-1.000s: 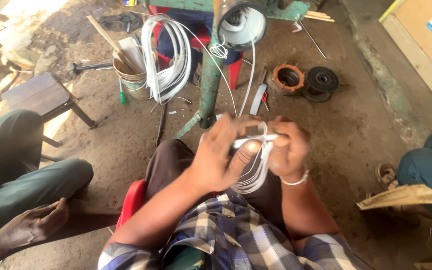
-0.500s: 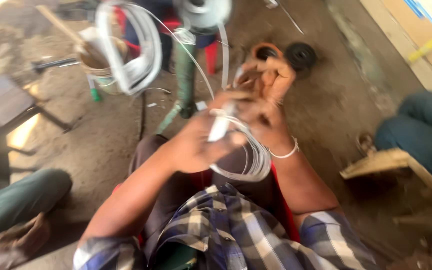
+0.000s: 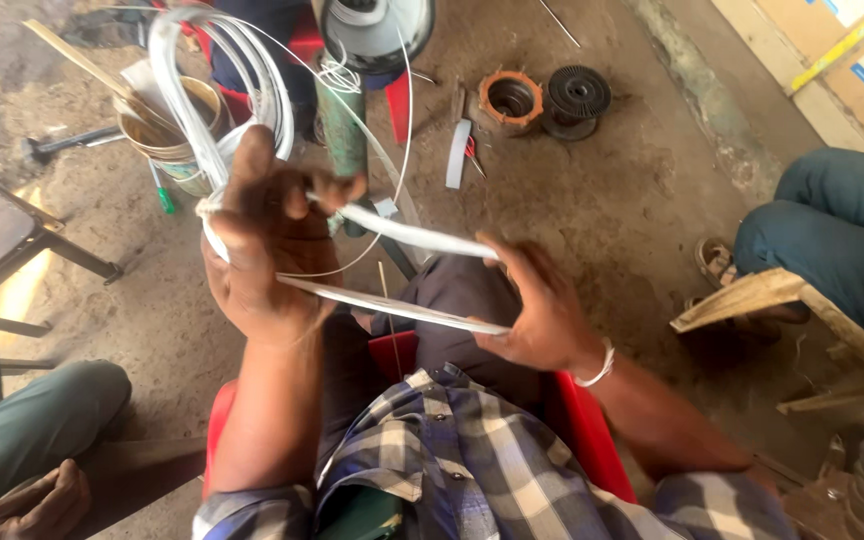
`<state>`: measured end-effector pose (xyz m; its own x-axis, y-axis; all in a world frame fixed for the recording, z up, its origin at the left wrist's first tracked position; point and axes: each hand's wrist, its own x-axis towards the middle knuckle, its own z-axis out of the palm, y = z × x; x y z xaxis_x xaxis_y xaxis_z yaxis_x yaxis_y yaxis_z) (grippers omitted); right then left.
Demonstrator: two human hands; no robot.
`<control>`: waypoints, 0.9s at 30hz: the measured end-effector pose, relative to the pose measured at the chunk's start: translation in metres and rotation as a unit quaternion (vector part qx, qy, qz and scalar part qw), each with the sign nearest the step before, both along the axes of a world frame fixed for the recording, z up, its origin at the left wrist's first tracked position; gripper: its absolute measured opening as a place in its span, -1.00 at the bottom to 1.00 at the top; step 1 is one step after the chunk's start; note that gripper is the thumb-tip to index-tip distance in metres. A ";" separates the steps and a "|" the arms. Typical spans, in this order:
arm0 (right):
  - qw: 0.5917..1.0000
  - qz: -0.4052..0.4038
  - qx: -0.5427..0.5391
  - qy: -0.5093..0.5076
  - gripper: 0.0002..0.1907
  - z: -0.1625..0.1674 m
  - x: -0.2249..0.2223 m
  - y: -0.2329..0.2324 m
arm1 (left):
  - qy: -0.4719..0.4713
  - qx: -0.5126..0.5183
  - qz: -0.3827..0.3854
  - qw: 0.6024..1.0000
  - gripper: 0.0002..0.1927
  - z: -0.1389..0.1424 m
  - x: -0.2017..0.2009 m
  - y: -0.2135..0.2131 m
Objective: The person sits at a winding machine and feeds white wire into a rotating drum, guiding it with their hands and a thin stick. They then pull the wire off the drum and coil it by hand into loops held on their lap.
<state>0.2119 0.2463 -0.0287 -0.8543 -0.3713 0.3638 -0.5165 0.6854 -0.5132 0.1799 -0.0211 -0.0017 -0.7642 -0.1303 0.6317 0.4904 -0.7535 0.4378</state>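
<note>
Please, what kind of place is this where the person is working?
Probably a small, informal repair workshop with a dirt floor. Round machine parts lie on the ground, a bucket holds sticks, and both hands, left and right, stretch a white wire coil.

An orange ring (image 3: 510,98) and a black disc (image 3: 577,95) are seen side by side on the dirt floor (image 3: 612,200). A bucket (image 3: 167,140) with sticks is placed at the far left, near a dark stool (image 3: 2,235).

Your left hand (image 3: 267,245) grips a coil of flat white plastic strips (image 3: 214,110), raised, while your right hand (image 3: 542,310) pinches their stretched ends above your lap; a rusty orange ring (image 3: 510,98) lies on the dirt floor (image 3: 632,200)
</note>
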 end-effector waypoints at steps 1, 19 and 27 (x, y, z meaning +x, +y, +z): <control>0.999 0.018 -0.037 0.017 -0.02 -0.008 0.005 -0.002 | -0.002 0.030 -0.016 0.999 -0.42 -0.001 0.000 0.001; 0.810 0.282 -0.263 -0.443 -0.28 -0.043 -0.025 0.006 | -0.001 -0.217 -0.082 0.973 -0.25 -0.029 0.003 0.014; 0.804 0.266 -0.404 -0.346 -0.52 0.016 -0.017 -0.040 | -0.017 -0.193 -0.160 0.968 -0.23 -0.035 0.013 0.027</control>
